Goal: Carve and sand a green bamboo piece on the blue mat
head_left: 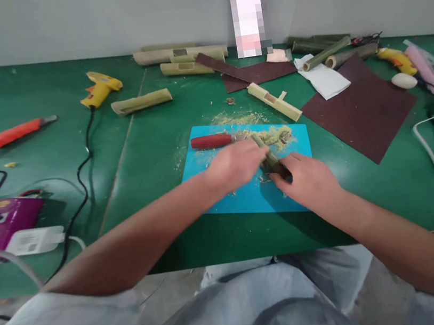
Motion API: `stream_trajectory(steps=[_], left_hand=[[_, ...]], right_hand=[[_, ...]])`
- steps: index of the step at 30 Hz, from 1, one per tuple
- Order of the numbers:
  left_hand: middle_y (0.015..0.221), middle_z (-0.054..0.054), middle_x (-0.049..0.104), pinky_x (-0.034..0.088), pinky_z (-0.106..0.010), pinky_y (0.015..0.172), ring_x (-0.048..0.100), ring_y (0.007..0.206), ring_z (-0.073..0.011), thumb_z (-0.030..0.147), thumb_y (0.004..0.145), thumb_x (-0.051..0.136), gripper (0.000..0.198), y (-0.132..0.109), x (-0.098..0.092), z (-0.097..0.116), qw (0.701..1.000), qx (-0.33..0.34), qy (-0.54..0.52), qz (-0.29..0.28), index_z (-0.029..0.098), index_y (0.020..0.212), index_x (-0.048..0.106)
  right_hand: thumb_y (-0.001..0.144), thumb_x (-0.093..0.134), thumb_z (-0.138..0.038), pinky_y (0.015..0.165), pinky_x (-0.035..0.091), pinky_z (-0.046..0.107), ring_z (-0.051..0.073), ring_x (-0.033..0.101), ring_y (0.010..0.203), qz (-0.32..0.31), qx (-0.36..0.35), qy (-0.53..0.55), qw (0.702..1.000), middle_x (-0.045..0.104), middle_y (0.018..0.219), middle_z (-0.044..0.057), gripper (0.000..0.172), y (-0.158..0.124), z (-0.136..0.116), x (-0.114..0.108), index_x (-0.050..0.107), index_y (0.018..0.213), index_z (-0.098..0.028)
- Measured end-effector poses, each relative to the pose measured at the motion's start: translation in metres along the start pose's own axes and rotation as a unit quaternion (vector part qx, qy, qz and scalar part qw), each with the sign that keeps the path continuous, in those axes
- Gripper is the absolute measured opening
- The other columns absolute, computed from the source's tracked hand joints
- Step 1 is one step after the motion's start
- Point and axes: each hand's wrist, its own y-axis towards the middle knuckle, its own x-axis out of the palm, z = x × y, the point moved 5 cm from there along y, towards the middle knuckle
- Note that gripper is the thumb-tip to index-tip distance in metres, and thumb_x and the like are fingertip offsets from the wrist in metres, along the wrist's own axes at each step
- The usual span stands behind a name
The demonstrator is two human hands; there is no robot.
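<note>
A short piece of bamboo slants over a blue sheet in front of me. My right hand is closed round its near end, thumb on the near side. My left hand is closed with its fingers against the bamboo's left side, farther up; the fingertips are partly hidden. Just beyond my left hand lies a red-handled tool; its metal end is mostly out of sight. Pale shavings are heaped on the sheet behind the bamboo.
On the green table lie a notched bamboo piece, brown sheets, a folded white paper and several bamboo lengths. To the left are a yellow glue gun, an orange cutter and a purple power strip.
</note>
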Motion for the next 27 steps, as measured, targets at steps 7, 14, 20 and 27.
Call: stream_trajectory(steps=[7, 14, 20, 27], left_hand=[[0.088, -0.01, 0.07, 0.056, -0.033, 0.076, 0.066, 0.084, -0.0193, 0.025, 0.104, 0.037, 0.036, 0.001, -0.005, -0.003, 0.999, 0.005, 0.043, -0.001, 0.011, 0.112, 0.069], [0.089, -0.01, 0.07, 0.057, -0.034, 0.078, 0.067, 0.085, -0.0204, 0.023, 0.103, 0.039, 0.034, -0.001, -0.001, -0.001, 0.997, 0.045, 0.06, 0.001, 0.009, 0.115, 0.068], [0.089, -0.009, 0.071, 0.057, -0.031, 0.076, 0.068, 0.084, -0.0181, 0.026, 0.103, 0.043, 0.032, 0.001, -0.004, -0.011, 0.999, 0.005, -0.025, 0.031, 0.012, 0.112, 0.07], [0.092, -0.01, 0.072, 0.058, -0.032, 0.078, 0.069, 0.086, -0.019, 0.025, 0.101, 0.047, 0.029, -0.003, -0.006, -0.008, 0.999, 0.007, -0.012, 0.037, 0.013, 0.114, 0.07]], right_hand=[[0.092, 0.058, -0.039, 0.06, 0.032, 0.032, 0.019, 0.059, 0.072, -0.019, 0.017, 0.006, 1.0, 0.066, 0.085, 0.007, 0.025, -0.001, 0.001, -0.002, 0.066, 0.084, -0.017], [0.092, 0.058, -0.039, 0.063, 0.034, 0.032, 0.02, 0.061, 0.076, -0.024, 0.012, 0.008, 1.0, 0.067, 0.086, 0.008, 0.025, -0.001, 0.0, -0.002, 0.067, 0.085, -0.017], [0.093, 0.058, -0.039, 0.063, 0.036, 0.032, 0.02, 0.062, 0.077, -0.021, 0.011, 0.014, 1.0, 0.068, 0.085, 0.008, 0.025, -0.001, 0.001, -0.003, 0.067, 0.085, -0.017], [0.093, 0.056, -0.038, 0.063, 0.036, 0.032, 0.02, 0.062, 0.078, -0.015, 0.002, 0.01, 1.0, 0.068, 0.086, 0.008, 0.025, -0.003, 0.001, -0.003, 0.067, 0.087, -0.017]])
